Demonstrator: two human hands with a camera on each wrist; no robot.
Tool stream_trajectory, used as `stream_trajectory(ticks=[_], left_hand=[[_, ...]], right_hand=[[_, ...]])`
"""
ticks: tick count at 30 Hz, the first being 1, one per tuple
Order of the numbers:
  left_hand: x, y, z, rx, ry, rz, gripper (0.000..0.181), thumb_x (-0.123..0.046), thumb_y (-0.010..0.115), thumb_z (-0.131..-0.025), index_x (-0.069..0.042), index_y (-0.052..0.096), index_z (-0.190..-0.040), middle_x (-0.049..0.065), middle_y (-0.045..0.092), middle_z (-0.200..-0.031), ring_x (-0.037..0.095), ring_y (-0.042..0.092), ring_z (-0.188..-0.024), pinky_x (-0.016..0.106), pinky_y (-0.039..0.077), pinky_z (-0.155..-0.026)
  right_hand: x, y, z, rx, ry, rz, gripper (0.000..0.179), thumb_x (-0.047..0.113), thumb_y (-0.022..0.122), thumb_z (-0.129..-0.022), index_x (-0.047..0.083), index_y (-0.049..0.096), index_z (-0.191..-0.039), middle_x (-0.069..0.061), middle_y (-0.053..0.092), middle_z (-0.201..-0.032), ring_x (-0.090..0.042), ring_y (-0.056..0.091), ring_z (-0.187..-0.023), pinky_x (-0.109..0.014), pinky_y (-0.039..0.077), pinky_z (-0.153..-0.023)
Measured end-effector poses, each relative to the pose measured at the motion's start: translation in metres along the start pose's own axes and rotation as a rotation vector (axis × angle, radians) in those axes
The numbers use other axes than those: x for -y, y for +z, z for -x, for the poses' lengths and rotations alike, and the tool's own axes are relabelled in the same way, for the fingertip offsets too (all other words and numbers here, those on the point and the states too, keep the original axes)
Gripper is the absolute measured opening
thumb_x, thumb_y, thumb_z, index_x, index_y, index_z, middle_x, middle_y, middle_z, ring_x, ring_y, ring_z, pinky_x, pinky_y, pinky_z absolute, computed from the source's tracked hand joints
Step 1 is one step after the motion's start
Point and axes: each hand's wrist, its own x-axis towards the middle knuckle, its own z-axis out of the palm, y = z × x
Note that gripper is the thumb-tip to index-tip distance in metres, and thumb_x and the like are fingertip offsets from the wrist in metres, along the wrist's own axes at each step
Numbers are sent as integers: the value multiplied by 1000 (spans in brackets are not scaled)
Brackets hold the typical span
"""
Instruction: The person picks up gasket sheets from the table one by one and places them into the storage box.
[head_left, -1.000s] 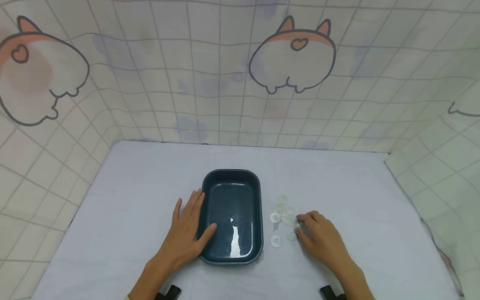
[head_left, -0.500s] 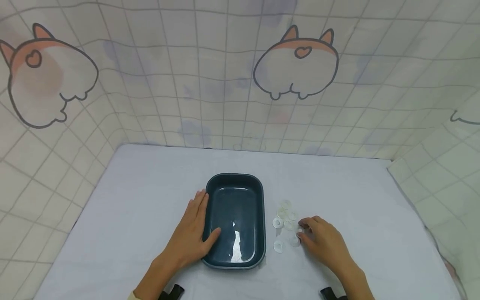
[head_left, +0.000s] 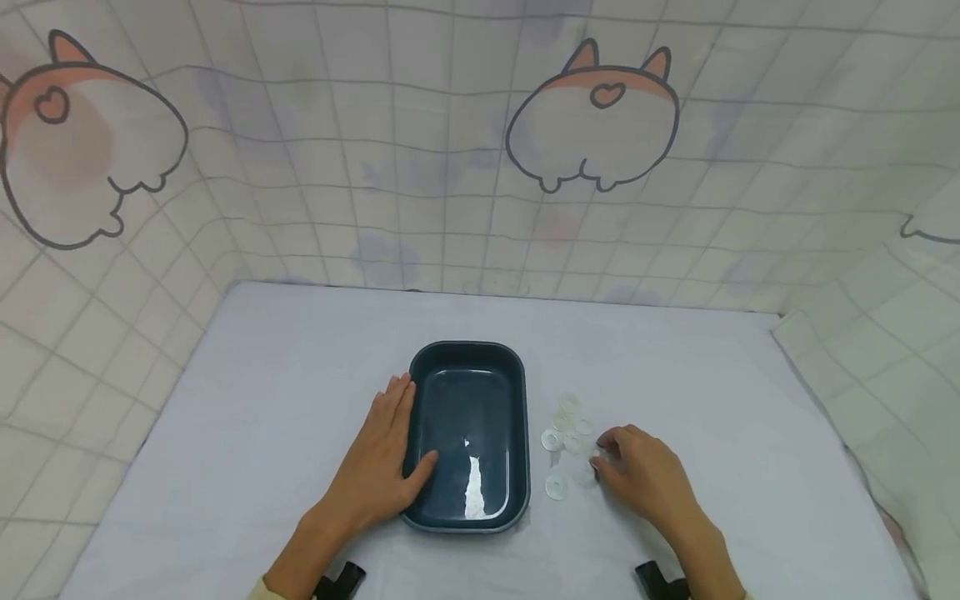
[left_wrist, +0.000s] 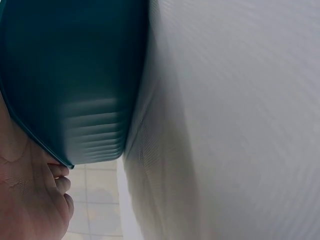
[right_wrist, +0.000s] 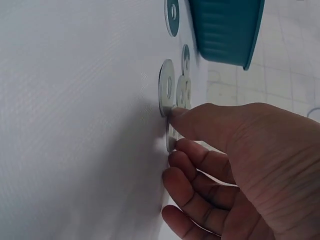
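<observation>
A dark teal rectangular tray [head_left: 468,408] stands on the white-covered table. My left hand [head_left: 378,467] rests along its left side with straight fingers, the thumb lying over the rim. In the left wrist view, part of that hand's palm [left_wrist: 27,200] shows beside the ribbed outer wall [left_wrist: 92,125] of the tray. Right of the tray lie several flat metal washers [head_left: 555,487], some overlapping. My right hand [head_left: 645,471] is at the right edge of this group. Seen from the right wrist, its thumb and index finger pinch the edges of one washer [right_wrist: 171,139], right beside a larger washer [right_wrist: 166,87].
A white cloth [head_left: 300,358] covers the table. Patterned fabric [head_left: 450,192] with grid lines and cartoon animals hangs behind it and along both sides. Another washer [right_wrist: 172,17] lies nearer the tray, apart from the cluster.
The head view shifts slightly. My left hand stays on the tray, and the fingertips of my right hand make only small movements at the right edge of the washers.
</observation>
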Motion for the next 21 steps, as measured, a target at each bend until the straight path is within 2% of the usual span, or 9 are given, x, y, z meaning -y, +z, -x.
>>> stream_trajectory(ticks=[5, 12, 15, 19, 21], left_hand=[[-2, 1, 0, -27, 6, -3, 98, -49, 65, -97, -4, 17, -169, 13, 17, -179, 30, 17, -168, 27, -6, -136], [-2, 1, 0, 7, -18, -12, 99, -53, 62, -98, -7, 13, -171, 10, 13, -180, 27, 12, -169, 39, 5, -140], [-2, 2, 0, -8, -9, -24, 100, -53, 63, -97, -6, 14, -170, 11, 15, -180, 28, 14, -168, 43, 10, -140], [-2, 3, 0, -37, 4, -43, 101, -53, 65, -95, -4, 17, -169, 13, 18, -179, 30, 17, -167, 51, 19, -137], [-3, 3, -1, -32, 1, -42, 101, -53, 65, -96, -5, 17, -170, 12, 17, -179, 29, 16, -168, 52, 20, -137]], right_hand=[[-1, 3, 2, -19, -22, 53, 24, 20, 87, -85, 5, 78, -101, -6, 75, -93, -17, 66, -79, -40, 59, -75], [0, 2, 1, -85, -101, 155, 24, 22, 90, -80, 5, 76, -92, -3, 70, -82, -12, 54, -67, -36, 55, -68], [1, 0, -1, -49, -91, 153, 25, 23, 89, -81, 5, 76, -92, -2, 69, -80, -12, 50, -65, -34, 52, -66], [3, -5, -5, 41, -52, 133, 25, 24, 86, -84, 5, 75, -94, -2, 67, -79, -13, 49, -65, -32, 50, -63], [4, -7, -7, 75, -41, 136, 24, 24, 85, -84, 5, 74, -95, -1, 67, -79, -13, 50, -65, -33, 50, -64]])
